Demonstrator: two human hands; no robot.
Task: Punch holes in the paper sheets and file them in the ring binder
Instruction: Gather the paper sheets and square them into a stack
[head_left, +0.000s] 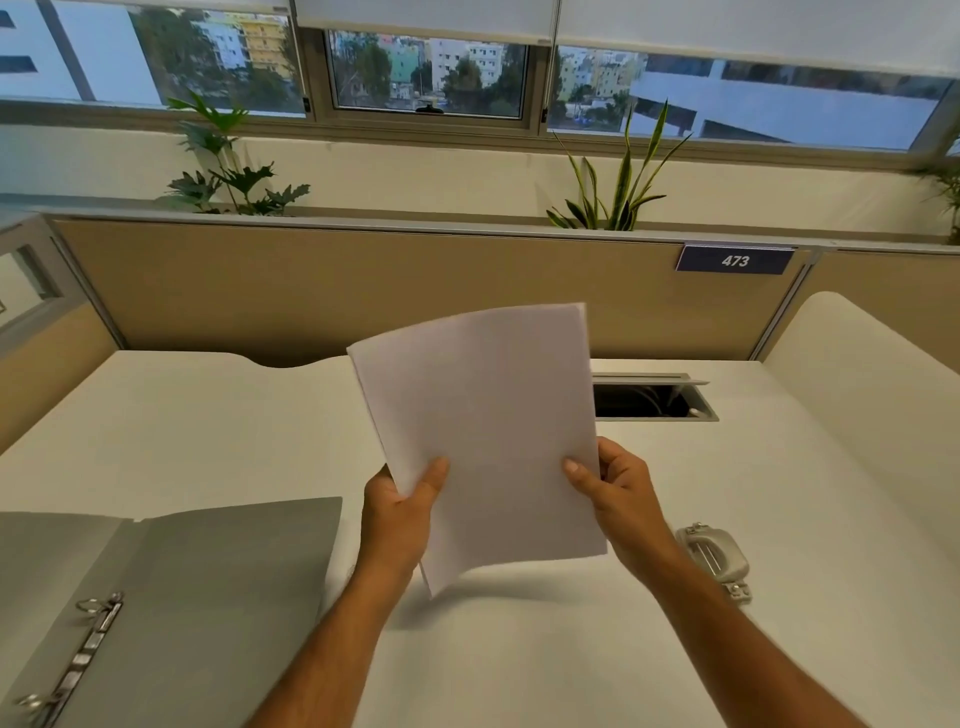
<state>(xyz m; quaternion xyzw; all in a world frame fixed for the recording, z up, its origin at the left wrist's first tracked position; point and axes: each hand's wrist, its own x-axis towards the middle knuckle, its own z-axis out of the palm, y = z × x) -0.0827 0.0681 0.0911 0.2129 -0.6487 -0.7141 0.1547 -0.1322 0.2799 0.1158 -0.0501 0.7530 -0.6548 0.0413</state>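
Held above the desk middle, pinched by left hand and right hand, the loose paper sheets could fan apart and punch crooked.

desk – cable hatch (open) | two plants | sign 473

A: The paper sheets look matt and smooth; the ring binder is dull grey plastic with 2 shiny metal rings.

B: The hole punch looks like brushed metal, the tabletop smooth, matt white.
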